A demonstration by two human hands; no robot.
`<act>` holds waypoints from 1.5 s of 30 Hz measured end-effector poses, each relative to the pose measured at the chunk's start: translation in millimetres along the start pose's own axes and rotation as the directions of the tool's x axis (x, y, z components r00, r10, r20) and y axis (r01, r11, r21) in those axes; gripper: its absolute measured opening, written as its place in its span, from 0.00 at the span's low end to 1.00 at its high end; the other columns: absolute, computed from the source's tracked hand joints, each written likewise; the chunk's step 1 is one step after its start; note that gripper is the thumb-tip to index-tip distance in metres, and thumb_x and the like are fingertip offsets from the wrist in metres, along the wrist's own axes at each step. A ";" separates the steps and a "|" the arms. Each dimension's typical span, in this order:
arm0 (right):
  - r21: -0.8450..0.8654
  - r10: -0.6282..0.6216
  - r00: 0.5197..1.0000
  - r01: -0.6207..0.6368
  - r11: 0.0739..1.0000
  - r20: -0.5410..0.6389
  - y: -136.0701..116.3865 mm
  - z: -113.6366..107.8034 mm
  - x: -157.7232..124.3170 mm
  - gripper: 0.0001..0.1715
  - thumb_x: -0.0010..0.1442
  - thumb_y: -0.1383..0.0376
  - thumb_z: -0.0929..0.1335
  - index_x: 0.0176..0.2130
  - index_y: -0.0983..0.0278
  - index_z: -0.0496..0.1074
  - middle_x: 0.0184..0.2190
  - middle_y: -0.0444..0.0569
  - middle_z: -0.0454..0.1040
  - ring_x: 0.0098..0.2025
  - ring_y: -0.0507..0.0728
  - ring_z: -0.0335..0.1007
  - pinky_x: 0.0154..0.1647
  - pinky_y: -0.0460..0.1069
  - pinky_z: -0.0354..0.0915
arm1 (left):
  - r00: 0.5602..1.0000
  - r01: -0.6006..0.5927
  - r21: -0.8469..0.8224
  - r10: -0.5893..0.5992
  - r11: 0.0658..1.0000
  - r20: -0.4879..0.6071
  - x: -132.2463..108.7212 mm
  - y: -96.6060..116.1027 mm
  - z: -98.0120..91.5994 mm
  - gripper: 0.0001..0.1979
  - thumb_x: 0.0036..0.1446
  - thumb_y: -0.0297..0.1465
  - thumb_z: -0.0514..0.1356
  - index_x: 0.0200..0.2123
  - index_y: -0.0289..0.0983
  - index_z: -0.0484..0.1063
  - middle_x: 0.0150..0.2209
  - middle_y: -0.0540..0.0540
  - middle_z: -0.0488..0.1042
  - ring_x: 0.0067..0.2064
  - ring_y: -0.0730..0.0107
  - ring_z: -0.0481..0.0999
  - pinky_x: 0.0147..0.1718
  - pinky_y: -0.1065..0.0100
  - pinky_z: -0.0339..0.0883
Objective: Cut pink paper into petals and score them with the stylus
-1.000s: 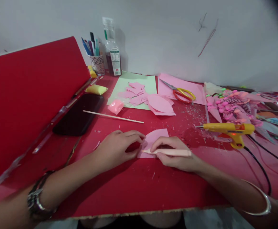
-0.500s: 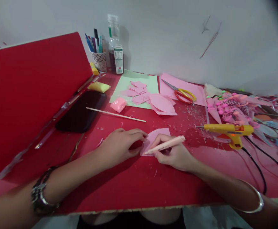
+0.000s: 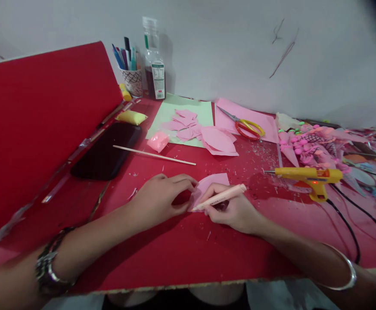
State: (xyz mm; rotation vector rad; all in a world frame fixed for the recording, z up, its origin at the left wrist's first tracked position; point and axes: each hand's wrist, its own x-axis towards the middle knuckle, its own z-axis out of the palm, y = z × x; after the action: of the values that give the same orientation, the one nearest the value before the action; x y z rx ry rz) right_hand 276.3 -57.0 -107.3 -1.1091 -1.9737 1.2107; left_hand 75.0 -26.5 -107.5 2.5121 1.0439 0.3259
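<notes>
A small pink paper piece (image 3: 212, 181) with a curved edge lies flat on the red tabletop in front of me. My left hand (image 3: 165, 196) presses its left edge, thumb and fingers curled around that side. In my right hand (image 3: 231, 212) is a pale peach marker (image 3: 223, 196), pinched near its tip and slanting up to the right. The marker's tip meets the paper's lower left corner. Part of the paper is hidden under my fingers. A thin wooden stick (image 3: 153, 155) rests just beyond my left hand.
Pink paper petals (image 3: 218, 140) lie partly on a green sheet (image 3: 171, 103). Scissors (image 3: 247, 128) sit on pink paper. A yellow glue gun (image 3: 309, 174) with cords stands right, near pink crafts (image 3: 304, 142). Left are a phone (image 3: 107, 150), a red board (image 3: 45, 129), a pen cup (image 3: 132, 82) and a bottle (image 3: 155, 77).
The marker and my right hand have shifted slightly left, the tip now at the paper's lower left corner. My left hand stays on the paper. The view has shifted a little.
</notes>
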 end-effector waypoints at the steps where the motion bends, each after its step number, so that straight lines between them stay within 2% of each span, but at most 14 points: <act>1: -0.009 0.007 1.000 -0.008 1.000 -0.011 0.0 -0.1 0.3 0.05 0.51 0.72 0.64 0.31 0.65 0.69 0.25 0.42 0.66 0.24 0.47 0.59 0.22 0.42 0.56 | 1.000 0.003 -0.001 -0.003 1.000 0.001 -0.1 0.2 0.1 0.14 0.51 0.32 0.56 0.43 0.45 0.64 0.47 0.55 0.70 0.43 0.70 0.71 0.38 0.68 0.58; 9: -0.016 -0.003 0.992 0.001 1.000 -0.126 -0.6 -2.3 3.9 0.02 0.51 0.70 0.66 0.30 0.64 0.68 0.25 0.42 0.68 0.25 0.48 0.62 0.24 0.43 0.59 | 1.000 0.005 0.000 -0.005 1.000 -0.008 0.0 0.1 0.5 0.14 0.52 0.32 0.56 0.44 0.45 0.63 0.45 0.56 0.71 0.42 0.71 0.71 0.38 0.68 0.58; 16: -0.088 -0.048 0.975 0.029 0.996 -0.219 6.1 -8.4 4.8 0.06 0.53 0.71 0.64 0.33 0.64 0.70 0.29 0.45 0.72 0.28 0.49 0.65 0.26 0.44 0.61 | 1.000 0.014 0.049 -0.014 0.999 -0.014 0.0 2.0 -0.7 0.13 0.53 0.33 0.53 0.43 0.43 0.64 0.47 0.52 0.71 0.43 0.70 0.72 0.39 0.68 0.59; 26: -0.132 0.022 0.931 -0.075 0.988 -0.365 13.4 -26.5 7.9 0.02 0.52 0.68 0.65 0.30 0.65 0.68 0.26 0.45 0.71 0.26 0.49 0.65 0.24 0.43 0.61 | 1.000 -0.025 0.110 0.025 0.994 0.004 -0.2 3.0 -1.4 0.10 0.57 0.35 0.50 0.40 0.43 0.66 0.49 0.52 0.69 0.42 0.68 0.72 0.37 0.67 0.60; 37: -0.345 -0.014 0.877 -0.174 0.922 -0.480 17.6 -40.4 5.1 0.01 0.51 0.68 0.65 0.28 0.64 0.66 0.25 0.45 0.72 0.27 0.52 0.67 0.26 0.46 0.60 | 0.999 -0.026 0.120 0.022 0.992 0.034 -0.1 4.7 -3.2 0.11 0.58 0.36 0.49 0.42 0.43 0.66 0.50 0.52 0.68 0.43 0.68 0.72 0.37 0.67 0.59; 43: -0.447 -0.028 0.859 -0.238 0.862 -0.512 16.9 -47.6 3.7 0.02 0.49 0.70 0.65 0.25 0.64 0.65 0.21 0.43 0.69 0.23 0.51 0.63 0.23 0.46 0.57 | 0.998 -0.061 0.116 0.057 0.991 0.040 -0.9 3.8 -6.3 0.11 0.58 0.35 0.49 0.43 0.43 0.65 0.51 0.51 0.68 0.44 0.68 0.71 0.38 0.66 0.59; 45: -0.440 -0.062 0.840 -0.219 0.871 -0.540 14.1 -47.6 2.4 0.03 0.49 0.70 0.65 0.24 0.64 0.65 0.20 0.43 0.68 0.22 0.50 0.62 0.22 0.46 0.57 | 0.997 -0.073 0.111 0.068 0.991 0.046 -1.4 2.9 -7.3 0.11 0.58 0.34 0.49 0.43 0.43 0.65 0.51 0.51 0.67 0.44 0.68 0.71 0.38 0.66 0.60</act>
State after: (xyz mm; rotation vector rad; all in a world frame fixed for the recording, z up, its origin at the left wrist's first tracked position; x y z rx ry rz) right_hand 317.8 -30.9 -99.4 -1.5896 -1.8142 0.3380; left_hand 73.2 -27.5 -99.8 2.6492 0.9840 0.2394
